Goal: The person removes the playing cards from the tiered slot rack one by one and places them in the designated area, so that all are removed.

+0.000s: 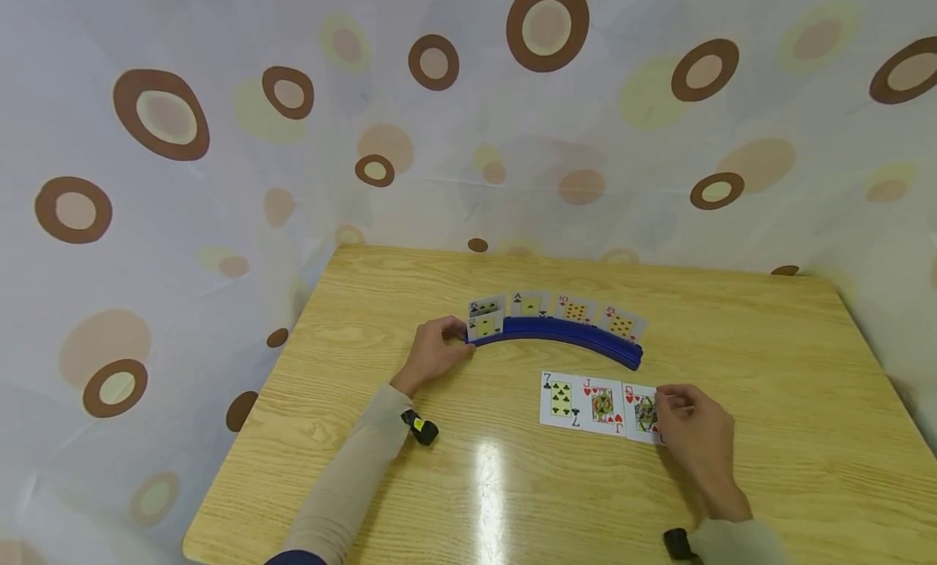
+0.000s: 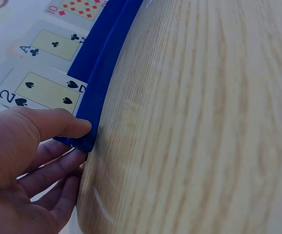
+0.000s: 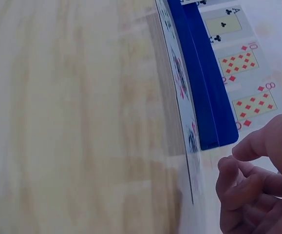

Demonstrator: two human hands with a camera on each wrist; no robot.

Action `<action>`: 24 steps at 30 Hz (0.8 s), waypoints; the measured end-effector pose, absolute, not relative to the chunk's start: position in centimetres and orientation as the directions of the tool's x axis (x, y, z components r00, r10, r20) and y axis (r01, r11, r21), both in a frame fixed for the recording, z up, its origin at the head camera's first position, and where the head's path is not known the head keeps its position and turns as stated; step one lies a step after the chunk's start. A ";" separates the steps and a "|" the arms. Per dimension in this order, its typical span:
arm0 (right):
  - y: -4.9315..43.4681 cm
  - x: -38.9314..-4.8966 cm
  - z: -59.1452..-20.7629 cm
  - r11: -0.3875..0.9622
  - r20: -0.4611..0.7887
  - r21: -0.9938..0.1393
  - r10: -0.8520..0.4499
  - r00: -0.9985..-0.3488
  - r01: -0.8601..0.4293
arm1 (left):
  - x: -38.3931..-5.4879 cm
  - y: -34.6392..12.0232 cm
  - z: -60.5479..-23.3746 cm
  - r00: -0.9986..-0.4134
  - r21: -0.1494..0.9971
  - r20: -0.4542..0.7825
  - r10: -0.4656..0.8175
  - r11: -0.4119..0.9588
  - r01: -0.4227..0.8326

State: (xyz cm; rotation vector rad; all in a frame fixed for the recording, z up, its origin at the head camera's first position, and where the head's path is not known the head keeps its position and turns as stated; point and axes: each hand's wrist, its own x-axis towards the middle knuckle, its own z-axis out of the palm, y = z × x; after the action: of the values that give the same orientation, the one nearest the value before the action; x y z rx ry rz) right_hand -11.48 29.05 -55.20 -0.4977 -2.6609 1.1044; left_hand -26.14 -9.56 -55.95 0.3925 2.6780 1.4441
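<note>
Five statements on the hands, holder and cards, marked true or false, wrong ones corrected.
1. The left hand grips the left end of the blue card holder. True.
2. In the head view, the right hand hides part of the queen of hearts. True.
3. The queen of hearts is the middle card of its row. False: the jack of hearts is.
4. The ace of clubs stands left of the ten of diamonds. True.
5. The holder's left end shows one card. False: the two of spades overlaps a five.

The left hand (image 2: 11, 158) pinches the end of a blue card holder (image 2: 102, 73).
Beside the hand stands the two of spades (image 2: 46, 92); farther, ace of clubs (image 2: 54, 45) and ten of diamonds (image 2: 78, 8).
</note>
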 end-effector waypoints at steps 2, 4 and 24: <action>28.6 -11.8 -55.1 0.663 0.083 -0.719 0.379 -0.922 0.208 | -26.2 -9.6 -56.0 -0.965 0.831 0.057 0.255 0.524 0.188; 28.2 -12.1 -54.9 0.666 0.095 -0.720 0.372 -0.923 0.194 | -26.2 -9.6 -56.1 -0.966 0.835 0.057 0.251 0.519 0.184; 22.3 -16.3 -53.9 0.622 0.175 -0.783 0.216 -0.961 -0.003 | -26.2 -9.5 -56.2 -0.967 0.839 0.058 0.249 0.512 0.183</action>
State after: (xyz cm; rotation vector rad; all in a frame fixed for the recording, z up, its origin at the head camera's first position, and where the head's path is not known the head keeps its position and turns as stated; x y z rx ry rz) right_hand -16.34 22.25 -53.92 -0.1742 -2.5949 1.2533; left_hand -26.16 -9.54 -56.21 0.3823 2.6705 1.4694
